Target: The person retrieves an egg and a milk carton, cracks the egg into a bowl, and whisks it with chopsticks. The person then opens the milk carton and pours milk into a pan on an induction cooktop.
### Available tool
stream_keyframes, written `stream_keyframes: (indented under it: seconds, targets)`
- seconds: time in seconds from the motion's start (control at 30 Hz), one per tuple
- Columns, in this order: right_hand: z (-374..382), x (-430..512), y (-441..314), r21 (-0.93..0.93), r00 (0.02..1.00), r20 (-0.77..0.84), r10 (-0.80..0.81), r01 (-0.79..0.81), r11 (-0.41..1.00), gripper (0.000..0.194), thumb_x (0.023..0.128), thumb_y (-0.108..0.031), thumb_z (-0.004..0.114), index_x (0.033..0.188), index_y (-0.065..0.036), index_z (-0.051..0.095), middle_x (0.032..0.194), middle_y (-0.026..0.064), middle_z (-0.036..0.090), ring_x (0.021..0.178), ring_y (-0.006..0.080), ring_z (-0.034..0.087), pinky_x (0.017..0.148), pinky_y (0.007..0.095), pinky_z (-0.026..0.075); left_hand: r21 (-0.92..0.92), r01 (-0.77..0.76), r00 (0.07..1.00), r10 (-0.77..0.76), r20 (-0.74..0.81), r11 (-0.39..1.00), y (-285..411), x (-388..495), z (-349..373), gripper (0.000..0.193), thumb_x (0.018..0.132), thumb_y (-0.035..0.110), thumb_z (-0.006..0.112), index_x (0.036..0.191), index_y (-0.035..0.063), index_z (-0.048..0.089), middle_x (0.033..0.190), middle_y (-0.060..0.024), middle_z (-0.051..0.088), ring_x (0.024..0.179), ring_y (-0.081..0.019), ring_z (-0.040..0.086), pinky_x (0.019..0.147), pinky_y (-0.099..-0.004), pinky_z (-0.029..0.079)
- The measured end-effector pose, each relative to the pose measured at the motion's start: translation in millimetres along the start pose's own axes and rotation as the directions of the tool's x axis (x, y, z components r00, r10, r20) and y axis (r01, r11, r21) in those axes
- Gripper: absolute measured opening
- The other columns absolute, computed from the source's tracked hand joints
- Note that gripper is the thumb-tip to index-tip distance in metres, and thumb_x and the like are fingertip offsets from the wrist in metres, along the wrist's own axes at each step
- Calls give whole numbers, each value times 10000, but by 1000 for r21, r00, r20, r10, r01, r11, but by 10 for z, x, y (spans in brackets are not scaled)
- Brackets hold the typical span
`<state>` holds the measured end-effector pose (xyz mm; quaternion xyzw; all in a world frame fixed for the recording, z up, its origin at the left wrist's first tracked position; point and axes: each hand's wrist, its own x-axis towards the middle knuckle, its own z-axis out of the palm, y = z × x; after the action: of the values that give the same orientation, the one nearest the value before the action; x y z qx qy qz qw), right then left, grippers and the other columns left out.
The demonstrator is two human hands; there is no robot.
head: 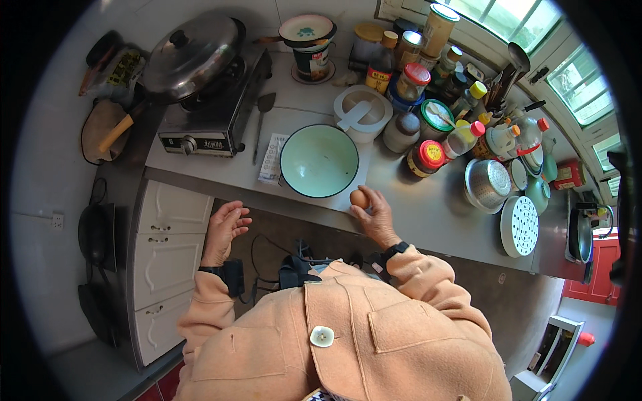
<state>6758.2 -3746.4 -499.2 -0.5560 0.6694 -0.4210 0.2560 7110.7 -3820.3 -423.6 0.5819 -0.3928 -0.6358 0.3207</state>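
Observation:
My right hand (375, 215) holds a brown egg (359, 199) in its fingers at the counter's front edge, just below the rim of an enamel bowl. That bowl (319, 160) is pale green inside with a dark rim, and no food shows in it apart from tiny dark specks. Off to the left, my left hand (228, 230) hangs in front of the counter with nothing in it, its fingers loosely bent and apart. A printed sheet of paper (271, 159) lies partly under the bowl's left side.
A gas stove (215, 123) carries a large lidded pan (193, 55). Beside it lies a metal spatula (265, 108). Behind the bowl stands a white lidded container (363, 114). Jars and bottles, including a red-lidded jar (426, 159), crowd the right, near a perforated white steamer plate (520, 226).

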Motion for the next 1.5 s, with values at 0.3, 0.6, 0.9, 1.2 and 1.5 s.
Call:
stream_keyframes:
  seconds: [0.3, 0.6, 0.9, 1.2, 1.5]
  targets:
    - [-176, 123, -82, 236, 997, -71, 34, -17, 972, 444, 828, -206, 716, 1218, -67, 555, 1024, 39, 590, 830, 124, 565, 713, 244, 470, 104, -202, 961, 176, 215, 974, 300, 89, 413, 283, 932, 158, 555, 1187, 36, 541, 1032, -67, 636, 839, -122, 626, 701, -233, 503]
    - [-28, 57, 31, 216, 986, 60, 155, -165, 962, 427, 826, -256, 700, 1185, -75, 556, 979, 90, 605, 820, 196, 593, 728, 290, 497, 103, -201, 957, 172, 233, 974, 290, 138, 439, 264, 924, 121, 561, 1172, 30, 554, 1025, -76, 642, 836, -128, 638, 688, -234, 507]
    - [-318, 621, -665, 677, 747, 651, 134, -652, 343, 506, 963, -482, 436, 1097, -2, 521, 872, 109, 604, 709, 136, 550, 646, 247, 475, 219, -545, 772, 383, 508, 809, 652, 266, 1216, 484, 830, 67, 628, 1295, 72, 492, 1099, -76, 575, 856, -126, 602, 783, -266, 511]
    - [-129, 785, -909, 540, 751, 657, 58, -523, 659, 576, 941, -582, 397, 1027, -36, 554, 795, 37, 551, 616, 93, 497, 571, 201, 426, 349, -494, 770, 215, 600, 796, 797, 439, 1454, 474, 769, 69, 579, 1241, 45, 541, 1114, -96, 605, 820, -133, 614, 770, -271, 524]
    - [-153, 846, -975, 471, 758, 646, 96, -494, 730, 524, 957, -519, 408, 1104, -36, 546, 856, 41, 557, 649, 98, 525, 552, 206, 432, 360, -550, 779, 308, 546, 754, 690, 575, 1492, 437, 763, 108, 608, 1188, 16, 566, 1051, -96, 635, 765, -146, 637, 719, -280, 534]
